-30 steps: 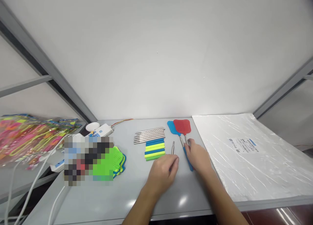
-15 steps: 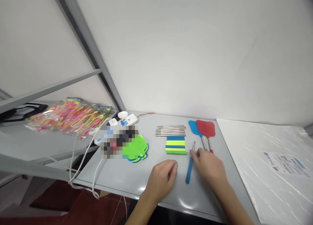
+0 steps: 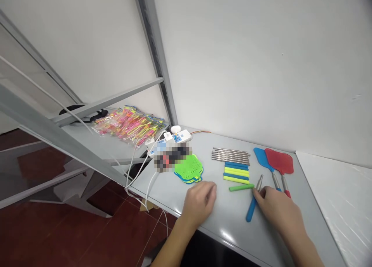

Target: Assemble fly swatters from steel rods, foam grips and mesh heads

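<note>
My right hand (image 3: pixel 277 207) has its thumb and fingers closed at the right end of a green handle tube (image 3: pixel 241 187), which lies slanted on the table. Beneath those fingers lies a blue handle (image 3: pixel 251 211) with a metal rod (image 3: pixel 260 181) standing out of its upper end. My left hand (image 3: pixel 200 199) rests on the table with fingers curled and nothing visible in it. Beyond the green tube is a row of blue and yellow handle tubes (image 3: pixel 236 170), then several metal rods (image 3: pixel 229 155). A blue fly swatter (image 3: pixel 263 157) and a red fly swatter (image 3: pixel 279 161) lie past my right hand.
Green, yellow and blue swatter heads (image 3: pixel 188 169) are stacked at the left, beside a power strip (image 3: pixel 183 137) with white cables. Bagged colourful goods (image 3: pixel 130 123) lie on a metal shelf (image 3: pixel 84 143). A white wrapped sheet (image 3: pixel 343 197) covers the right side.
The green tube has come away from the row and now lies tilted at my right fingertips. The view has swung left, bringing more shelf and floor into sight. My left hand stays curled.
</note>
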Motion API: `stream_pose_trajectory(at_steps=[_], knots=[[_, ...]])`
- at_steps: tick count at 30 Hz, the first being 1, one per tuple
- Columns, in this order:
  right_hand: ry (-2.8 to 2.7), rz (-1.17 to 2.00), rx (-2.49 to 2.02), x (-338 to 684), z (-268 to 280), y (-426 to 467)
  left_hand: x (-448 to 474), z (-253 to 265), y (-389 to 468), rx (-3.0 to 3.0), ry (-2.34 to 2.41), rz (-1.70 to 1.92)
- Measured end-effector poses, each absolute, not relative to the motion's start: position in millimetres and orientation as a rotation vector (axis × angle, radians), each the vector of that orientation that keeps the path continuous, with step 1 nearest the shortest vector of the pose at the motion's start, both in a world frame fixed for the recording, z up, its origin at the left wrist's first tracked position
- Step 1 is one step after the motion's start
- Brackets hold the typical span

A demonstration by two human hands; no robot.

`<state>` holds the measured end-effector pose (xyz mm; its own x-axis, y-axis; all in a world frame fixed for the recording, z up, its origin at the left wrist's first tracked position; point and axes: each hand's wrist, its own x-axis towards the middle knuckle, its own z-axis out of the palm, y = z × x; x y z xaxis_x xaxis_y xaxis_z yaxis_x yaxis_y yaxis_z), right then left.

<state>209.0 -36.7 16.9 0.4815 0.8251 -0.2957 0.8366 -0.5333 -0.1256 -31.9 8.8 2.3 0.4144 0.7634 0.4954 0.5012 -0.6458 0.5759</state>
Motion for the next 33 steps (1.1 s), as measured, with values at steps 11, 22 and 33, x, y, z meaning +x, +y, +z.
stream_pose_trajectory(at_steps=[11, 22, 33], knots=[[1.565, -0.727, 2.896, 216, 19, -50, -116, 22, 41, 2.397, 1.472, 0.974], [1.978, -1.015, 2.802, 158, 44, -47, -119, 18, 50, 2.481, 1.351, 0.824], [2.338, -0.782, 2.380, 91, 36, 23, -118, 16, 48, 2.401, 1.338, 0.896]])
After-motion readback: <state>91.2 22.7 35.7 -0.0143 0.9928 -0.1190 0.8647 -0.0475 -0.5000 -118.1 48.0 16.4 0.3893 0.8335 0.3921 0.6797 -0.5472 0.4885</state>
